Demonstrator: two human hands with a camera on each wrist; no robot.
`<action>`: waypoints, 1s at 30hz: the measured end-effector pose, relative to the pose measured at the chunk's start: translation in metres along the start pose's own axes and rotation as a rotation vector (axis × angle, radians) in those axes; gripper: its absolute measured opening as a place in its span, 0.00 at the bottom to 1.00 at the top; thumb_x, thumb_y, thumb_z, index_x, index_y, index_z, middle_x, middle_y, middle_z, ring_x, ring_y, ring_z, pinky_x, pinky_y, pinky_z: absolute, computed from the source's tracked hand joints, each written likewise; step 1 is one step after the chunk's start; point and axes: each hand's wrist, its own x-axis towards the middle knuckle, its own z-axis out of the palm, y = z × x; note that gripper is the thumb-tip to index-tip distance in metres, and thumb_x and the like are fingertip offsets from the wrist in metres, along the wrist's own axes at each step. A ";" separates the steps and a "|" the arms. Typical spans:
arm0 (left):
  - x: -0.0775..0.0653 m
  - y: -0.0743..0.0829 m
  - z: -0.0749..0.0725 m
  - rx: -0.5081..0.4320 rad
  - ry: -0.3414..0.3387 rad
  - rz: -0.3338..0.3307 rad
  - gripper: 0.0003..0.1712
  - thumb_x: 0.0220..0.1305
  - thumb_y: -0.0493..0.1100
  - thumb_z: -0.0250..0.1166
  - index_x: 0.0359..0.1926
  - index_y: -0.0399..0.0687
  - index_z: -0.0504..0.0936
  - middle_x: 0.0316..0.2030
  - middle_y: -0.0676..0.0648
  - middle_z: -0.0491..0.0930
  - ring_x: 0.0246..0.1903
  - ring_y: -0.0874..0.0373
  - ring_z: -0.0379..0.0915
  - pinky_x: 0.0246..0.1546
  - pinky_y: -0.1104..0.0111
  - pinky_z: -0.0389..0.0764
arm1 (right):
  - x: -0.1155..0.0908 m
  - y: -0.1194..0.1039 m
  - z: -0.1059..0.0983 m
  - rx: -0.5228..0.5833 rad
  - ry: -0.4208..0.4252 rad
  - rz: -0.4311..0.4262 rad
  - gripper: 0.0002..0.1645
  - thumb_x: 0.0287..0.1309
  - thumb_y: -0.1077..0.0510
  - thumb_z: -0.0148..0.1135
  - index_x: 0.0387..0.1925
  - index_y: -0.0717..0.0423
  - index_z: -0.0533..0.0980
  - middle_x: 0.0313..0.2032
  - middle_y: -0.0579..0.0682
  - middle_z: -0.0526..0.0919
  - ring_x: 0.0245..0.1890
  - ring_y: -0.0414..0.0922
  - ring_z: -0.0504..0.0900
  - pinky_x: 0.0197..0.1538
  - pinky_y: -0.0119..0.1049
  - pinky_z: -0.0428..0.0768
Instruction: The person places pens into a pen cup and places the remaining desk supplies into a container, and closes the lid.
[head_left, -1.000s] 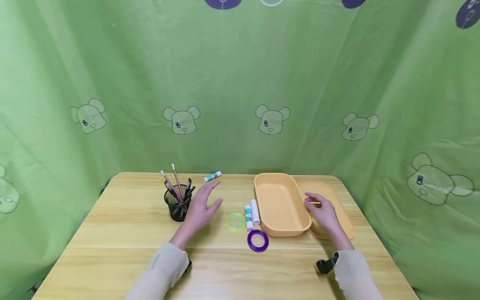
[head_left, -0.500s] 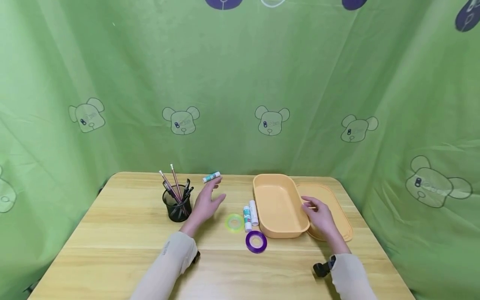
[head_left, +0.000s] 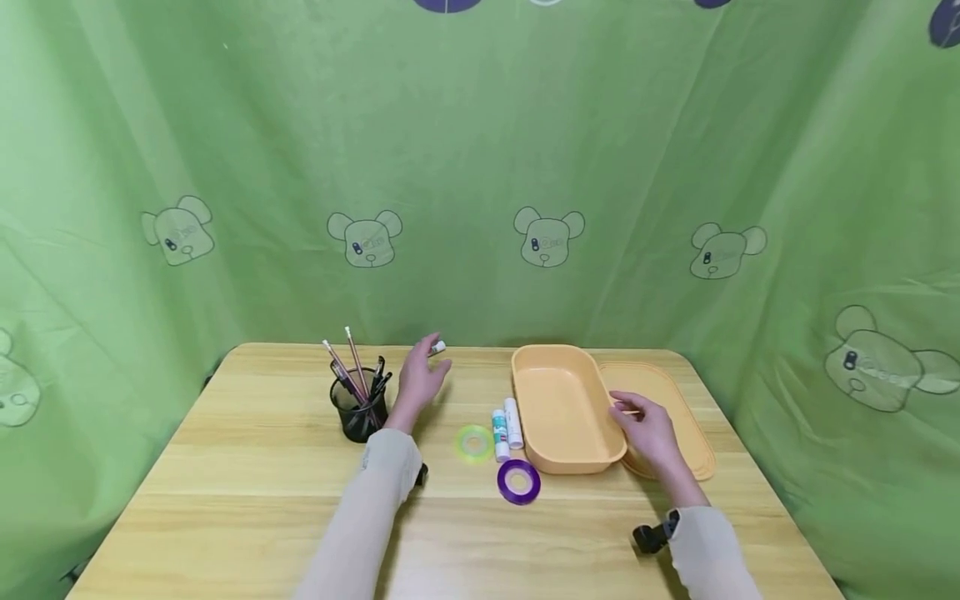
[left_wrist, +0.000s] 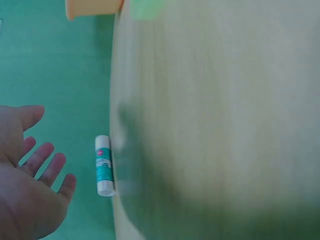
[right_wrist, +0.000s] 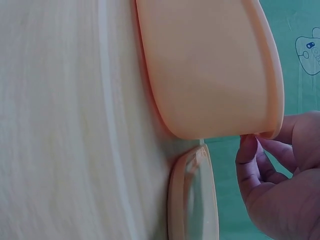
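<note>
- Left hand point(head_left: 420, 379): above the far edge of the bench point(head_left: 225, 467), grip apart, thumb and fingers spaced, holding nothing.
- Far glue stick point(left_wrist: 104, 167): on its side along the far edge of the bench, near the left hand; the left wrist view shows a gap between fingers and stick.
- Right hand point(head_left: 651, 427): grip clamped on the rim of the orange box point(head_left: 566, 408), thumb against the outer wall just below the rim.
- Orange box: upright on the bench, open side up, placed right of centre.
- Orange lid point(head_left: 678, 417): lying on the bench at the right of the box, which hides part of it from above.
- Banded glue stick point(head_left: 500, 435) and white glue stick point(head_left: 513, 423): side by side, immediately left of the box.
- Yellow-green tape roll point(head_left: 462, 443): flat, left of this pair.
- Purple tape roll point(head_left: 504, 487): flat, at the pair's near end.
- Black mesh cup point(head_left: 360, 421): upright, left of the left hand, containing pencils and pens.
</note>
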 end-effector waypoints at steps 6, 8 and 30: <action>0.008 -0.001 0.006 0.054 0.063 -0.026 0.34 0.69 0.38 0.67 0.73 0.41 0.69 0.71 0.36 0.71 0.70 0.36 0.65 0.72 0.42 0.67 | 0.001 0.002 -0.003 0.005 0.004 0.009 0.24 0.72 0.56 0.63 0.65 0.61 0.77 0.53 0.62 0.84 0.40 0.35 0.79 0.41 0.20 0.79; 0.011 -0.002 0.006 0.071 0.074 -0.031 0.34 0.68 0.38 0.68 0.73 0.40 0.69 0.70 0.36 0.72 0.69 0.36 0.65 0.72 0.43 0.67 | 0.002 0.003 -0.003 0.008 0.004 0.007 0.24 0.72 0.56 0.63 0.65 0.61 0.77 0.52 0.63 0.84 0.40 0.36 0.79 0.41 0.20 0.78; 0.021 -0.029 0.004 0.208 0.056 -0.134 0.20 0.62 0.26 0.64 0.55 0.38 0.85 0.46 0.36 0.86 0.47 0.38 0.81 0.53 0.48 0.81 | 0.000 0.004 -0.002 0.015 -0.010 0.034 0.25 0.72 0.56 0.63 0.65 0.61 0.77 0.52 0.63 0.84 0.40 0.36 0.78 0.41 0.21 0.78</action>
